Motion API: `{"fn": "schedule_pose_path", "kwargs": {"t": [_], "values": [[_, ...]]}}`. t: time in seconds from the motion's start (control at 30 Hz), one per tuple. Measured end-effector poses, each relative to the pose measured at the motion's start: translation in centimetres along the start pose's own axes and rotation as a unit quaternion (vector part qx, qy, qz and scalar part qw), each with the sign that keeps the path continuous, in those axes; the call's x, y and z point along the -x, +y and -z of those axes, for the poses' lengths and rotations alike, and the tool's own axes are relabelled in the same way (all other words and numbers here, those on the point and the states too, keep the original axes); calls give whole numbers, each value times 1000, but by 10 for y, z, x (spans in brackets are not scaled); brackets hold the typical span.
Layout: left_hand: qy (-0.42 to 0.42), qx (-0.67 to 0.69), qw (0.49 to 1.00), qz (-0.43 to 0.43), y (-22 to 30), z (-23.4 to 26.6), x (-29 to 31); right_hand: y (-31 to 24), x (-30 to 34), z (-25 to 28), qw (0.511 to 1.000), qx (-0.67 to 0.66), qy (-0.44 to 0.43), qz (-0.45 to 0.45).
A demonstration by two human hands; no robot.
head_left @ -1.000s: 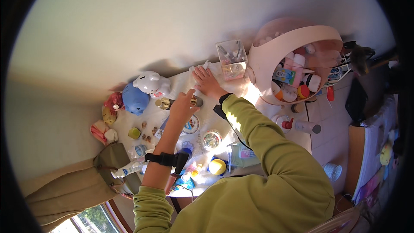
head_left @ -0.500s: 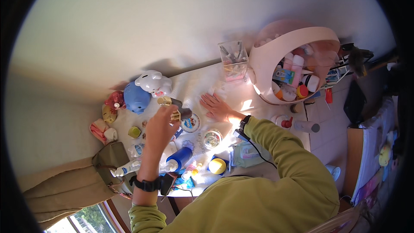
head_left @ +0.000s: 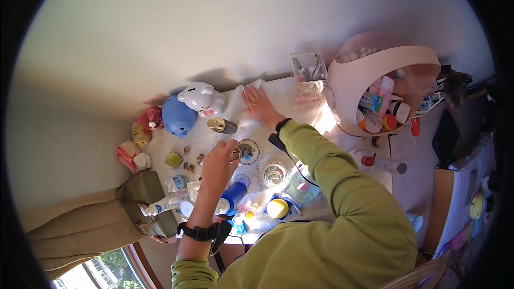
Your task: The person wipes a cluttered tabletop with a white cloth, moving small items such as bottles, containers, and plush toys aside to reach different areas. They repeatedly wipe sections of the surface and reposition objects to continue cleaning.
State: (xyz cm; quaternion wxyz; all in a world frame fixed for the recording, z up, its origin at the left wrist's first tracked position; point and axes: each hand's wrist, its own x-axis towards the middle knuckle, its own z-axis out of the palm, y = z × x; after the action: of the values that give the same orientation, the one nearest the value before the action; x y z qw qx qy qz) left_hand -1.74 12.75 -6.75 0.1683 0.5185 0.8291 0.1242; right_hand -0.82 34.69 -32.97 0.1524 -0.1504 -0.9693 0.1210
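My right hand [head_left: 261, 106] lies flat, fingers spread, on a white wipe or tissue [head_left: 258, 83] near the wall edge of the table. My left hand [head_left: 216, 164] is closed around a small gold-and-dark bottle [head_left: 235, 153], mostly covered by the fingers. Behind that hand is a dark bottle with a gold cap [head_left: 222, 125]. A round lidded tin [head_left: 249, 151] sits just right of the held bottle. Between the two hands and the wall stands a white animal-shaped bank [head_left: 201, 99], with a blue piggy bank [head_left: 179, 116] beside it.
A pink open-fronted cosmetics case [head_left: 345, 88] and a clear pen holder [head_left: 309, 68] stand at the right. Close to me are a blue bottle [head_left: 234, 195], a yellow-lidded jar [head_left: 277, 208] and a glass jar [head_left: 274, 174]. An olive bag [head_left: 147, 195] sits at the left.
My right hand has slid away from me toward the wall with the wipe. My left hand has shifted right and nearer to me, holding the bottle, and the gold-capped bottle is more exposed.
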Motion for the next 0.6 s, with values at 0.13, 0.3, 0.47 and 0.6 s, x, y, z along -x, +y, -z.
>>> {"fn": "schedule_pose_path", "kwargs": {"t": [0.13, 0.3, 0.47, 0.6], "values": [[-1, 5, 1000, 0, -1, 0, -1, -12, 56, 20, 994, -47, -54, 84], [-3, -1, 1000, -10, 0, 0, -2, -20, 87, 30, 983, -49, -94, 150], [-19, -4, 1000, -4, 3, 1, -2, -17, 21, 12, 991, -42, -46, 122], [-17, -7, 1000, -2, 4, 3, -3, -28, -27, -2, 999, -28, 19, 34]]}}
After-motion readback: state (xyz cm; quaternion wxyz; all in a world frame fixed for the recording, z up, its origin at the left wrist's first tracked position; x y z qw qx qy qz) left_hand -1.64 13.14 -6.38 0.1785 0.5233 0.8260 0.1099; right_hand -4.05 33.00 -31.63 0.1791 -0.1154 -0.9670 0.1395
